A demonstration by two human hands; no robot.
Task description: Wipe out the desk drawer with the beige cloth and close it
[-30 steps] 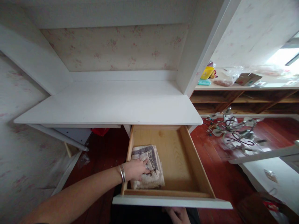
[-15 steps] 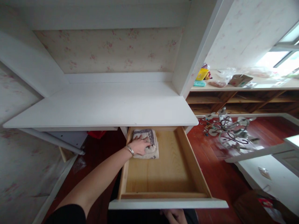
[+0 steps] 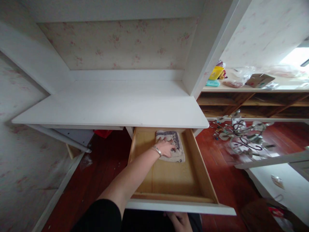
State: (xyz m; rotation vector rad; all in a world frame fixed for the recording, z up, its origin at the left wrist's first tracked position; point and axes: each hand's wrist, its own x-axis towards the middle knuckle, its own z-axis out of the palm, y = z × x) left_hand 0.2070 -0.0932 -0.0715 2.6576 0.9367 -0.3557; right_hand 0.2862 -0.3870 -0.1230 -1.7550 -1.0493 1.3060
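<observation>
Pale wood lined the open drawer (image 3: 193, 167) at the centre of the frame, under the white desk top (image 3: 116, 106). At its far end, toward the right wall, lay a folded cloth (image 3: 175, 149). The left hand (image 3: 166, 147) pressed flat on the cloth, fingers spread. The right hand (image 3: 180, 221) showed at the bottom edge below the drawer front; its grip could not be made out.

A white desk (image 3: 113, 106) stands against flowered wallpaper (image 3: 120, 42), just beyond the hand. Well to the right of the hand, a chandelier (image 3: 243, 137) lies on the red wooden floor (image 3: 224, 174), below a shelf holding a yellow container (image 3: 215, 72) and a cardboard box (image 3: 259, 80).
</observation>
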